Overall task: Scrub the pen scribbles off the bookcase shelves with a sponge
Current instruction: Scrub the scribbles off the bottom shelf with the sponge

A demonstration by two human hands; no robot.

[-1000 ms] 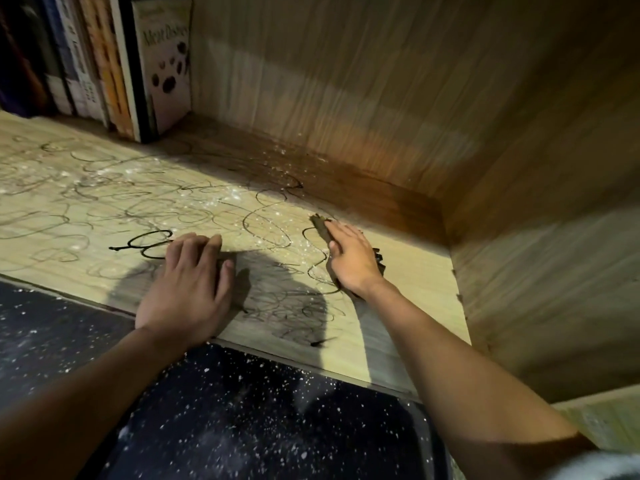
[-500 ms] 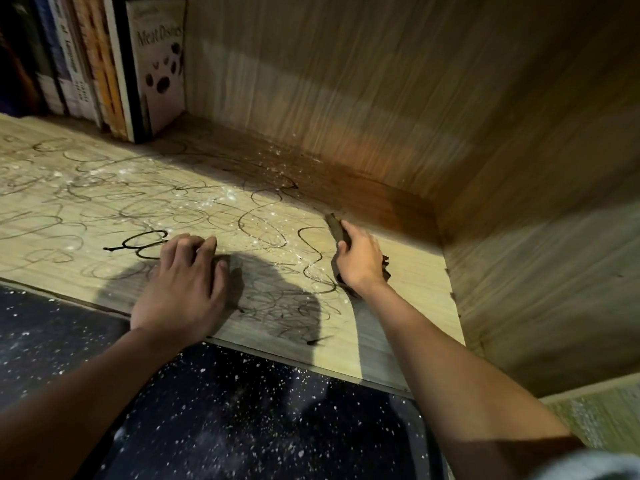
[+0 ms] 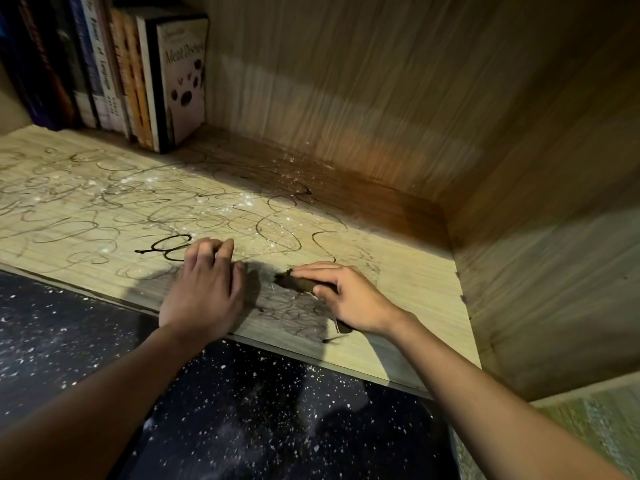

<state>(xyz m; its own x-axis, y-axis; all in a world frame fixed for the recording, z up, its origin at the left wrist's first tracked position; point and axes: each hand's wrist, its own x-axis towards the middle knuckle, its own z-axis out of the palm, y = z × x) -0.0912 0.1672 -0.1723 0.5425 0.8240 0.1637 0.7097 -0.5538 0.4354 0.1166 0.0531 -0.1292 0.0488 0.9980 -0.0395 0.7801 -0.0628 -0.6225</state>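
Pressing a thin, dark, seemingly soft and light sponge [image 3: 297, 283] near the shelf [image 3: 415, 271]'s front edge, the right hand [image 3: 346, 296] pinched its top edge between fingers and thumb while the left hand [image 3: 204, 289] lay flat, fingers together.

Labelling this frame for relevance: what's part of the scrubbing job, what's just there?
Job:
- sponge, gripped by right hand
- pen scribbles
- shelf
- left hand, resting on shelf

Just there:
- books
- dark speckled floor
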